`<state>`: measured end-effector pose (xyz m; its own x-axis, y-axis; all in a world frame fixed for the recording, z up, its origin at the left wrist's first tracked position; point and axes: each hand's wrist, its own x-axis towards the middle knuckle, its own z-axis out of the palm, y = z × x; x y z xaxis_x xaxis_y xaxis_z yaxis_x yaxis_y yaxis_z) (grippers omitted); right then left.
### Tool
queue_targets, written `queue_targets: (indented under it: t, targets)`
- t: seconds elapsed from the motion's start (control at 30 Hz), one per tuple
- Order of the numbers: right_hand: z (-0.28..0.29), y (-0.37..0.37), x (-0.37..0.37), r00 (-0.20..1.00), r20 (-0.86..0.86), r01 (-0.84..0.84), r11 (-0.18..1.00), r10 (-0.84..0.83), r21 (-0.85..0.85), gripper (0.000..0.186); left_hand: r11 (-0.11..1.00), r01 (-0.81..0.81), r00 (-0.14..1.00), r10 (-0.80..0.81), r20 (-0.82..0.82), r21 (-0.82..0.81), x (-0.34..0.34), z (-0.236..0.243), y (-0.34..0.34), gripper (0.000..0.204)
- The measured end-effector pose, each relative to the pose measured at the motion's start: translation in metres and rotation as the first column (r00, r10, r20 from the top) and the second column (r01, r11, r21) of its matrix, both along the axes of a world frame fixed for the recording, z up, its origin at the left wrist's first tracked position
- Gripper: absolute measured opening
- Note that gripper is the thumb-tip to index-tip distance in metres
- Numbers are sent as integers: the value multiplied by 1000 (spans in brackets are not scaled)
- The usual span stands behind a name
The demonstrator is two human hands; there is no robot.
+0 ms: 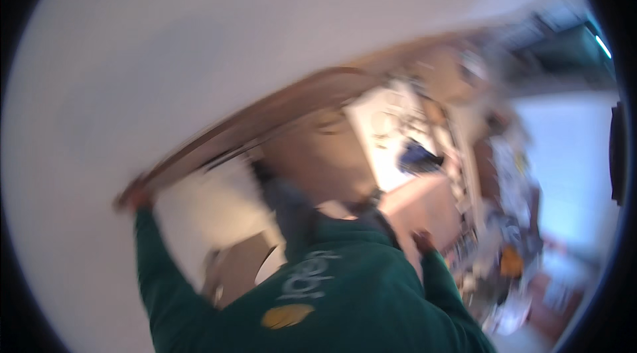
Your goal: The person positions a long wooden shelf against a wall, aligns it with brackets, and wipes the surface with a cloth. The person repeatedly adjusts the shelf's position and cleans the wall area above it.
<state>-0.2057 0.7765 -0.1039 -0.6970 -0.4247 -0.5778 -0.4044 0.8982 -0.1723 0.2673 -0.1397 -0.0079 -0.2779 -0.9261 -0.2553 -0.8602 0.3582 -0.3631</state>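
Note:
Motion blur smears most of the picture. My left hand (138, 195), at the end of a green sleeve, is stretched out to the far left. It is at the left end of a long brown wooden edge (265, 114) that runs along the pale wall; whether the fingers wrap round it cannot be made out. My right hand (423, 241) hangs lower on the right, in front of a pinkish-brown box-like surface (428, 204). Its fingers are too blurred to read, and I see nothing plainly held in it.
A brown panel (325, 154) stands below the wooden edge. Right of it, a dark blue bundle (419, 157) lies on a brightly lit white surface (368, 127). Cluttered items, one of them orange (511, 261), fill the right side. A brown box-like thing (242, 263) is low on the left.

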Motion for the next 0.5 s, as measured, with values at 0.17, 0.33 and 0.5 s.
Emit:
queue_targets:
  t: [0.17, 0.33, 0.5]
  targets:
    - [59, -76, -28, 888, -3, 455, 879, -460, 143, 65, 989, 130, 989, -125, 77, -74, 49, -121, -37, 41]
    - [107, -95, -5, 786, 49, 593, 773, -617, 224, 63, 871, 476, 800, -372, 472, -121, 59, -123, -56, 43]
    - [90, -79, 24, 774, 69, 584, 752, -630, 305, 65, 911, 407, 789, -390, 475, 72, 52, -103, -41, 46]
